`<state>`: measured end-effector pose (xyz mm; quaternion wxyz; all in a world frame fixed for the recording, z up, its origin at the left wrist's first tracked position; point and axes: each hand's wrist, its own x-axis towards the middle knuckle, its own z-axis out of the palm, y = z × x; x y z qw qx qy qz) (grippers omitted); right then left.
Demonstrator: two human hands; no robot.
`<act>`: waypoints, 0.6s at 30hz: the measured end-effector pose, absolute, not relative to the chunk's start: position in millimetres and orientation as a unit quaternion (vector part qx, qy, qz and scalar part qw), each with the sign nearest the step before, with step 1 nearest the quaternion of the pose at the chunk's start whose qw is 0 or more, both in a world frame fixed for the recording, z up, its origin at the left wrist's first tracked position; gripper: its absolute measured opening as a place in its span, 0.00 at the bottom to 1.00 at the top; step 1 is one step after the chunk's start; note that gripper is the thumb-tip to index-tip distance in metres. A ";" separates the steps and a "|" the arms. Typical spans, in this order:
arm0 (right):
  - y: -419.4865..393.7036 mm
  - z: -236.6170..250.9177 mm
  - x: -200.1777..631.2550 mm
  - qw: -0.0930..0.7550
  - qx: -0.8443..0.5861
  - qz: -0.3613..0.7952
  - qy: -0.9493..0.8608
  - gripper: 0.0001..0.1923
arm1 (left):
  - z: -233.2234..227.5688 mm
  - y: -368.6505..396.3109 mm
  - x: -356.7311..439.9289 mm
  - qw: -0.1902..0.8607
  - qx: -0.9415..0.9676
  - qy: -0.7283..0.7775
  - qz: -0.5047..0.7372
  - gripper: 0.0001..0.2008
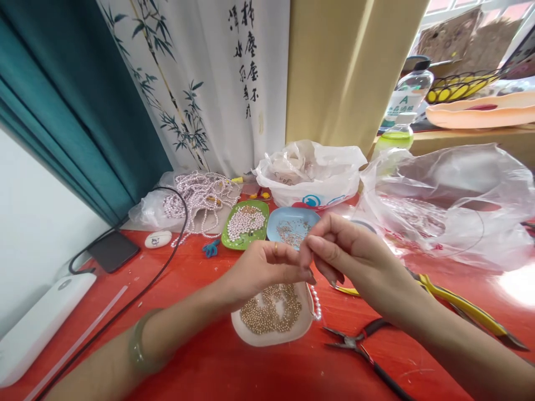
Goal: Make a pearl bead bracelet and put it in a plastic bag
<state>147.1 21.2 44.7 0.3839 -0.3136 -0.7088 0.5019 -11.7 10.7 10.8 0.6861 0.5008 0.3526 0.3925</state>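
My left hand, with a ring on a finger and a green bangle on the wrist, is closed in a pinch. Its fingertips meet those of my right hand, also pinched. What lies between the fingers is too small or hidden to make out. Just under the fingertips a short strand of white pearl beads curves along the side of a white dish of gold beads; whether it is held, I cannot tell. Behind the hands are a green tray of pale beads and a partly hidden blue tray of small metal bits.
Black-handled pliers and yellow-handled pliers lie at right. Pinkish bead strands are heaped at back left. Plastic bags stand behind. A black cable crosses the left side near a phone and a white device.
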 end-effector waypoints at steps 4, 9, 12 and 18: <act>20.0 44.8 146.6 0.410 -0.284 0.585 -0.639 0.10 | 9.2 9.1 -10.4 0.709 0.488 0.342 0.377 0.03; 16.6 44.8 143.4 0.428 -0.284 0.641 -0.570 0.09 | 11.7 6.4 -11.4 0.743 0.463 0.326 0.356 0.04; 16.6 46.9 143.7 0.445 -0.295 0.645 -0.547 0.10 | 11.9 5.2 -10.9 0.752 0.450 0.337 0.344 0.05; 28.0 51.0 151.5 0.512 -0.312 0.602 -0.528 0.09 | 6.1 7.7 -9.6 0.752 0.441 0.349 0.344 0.05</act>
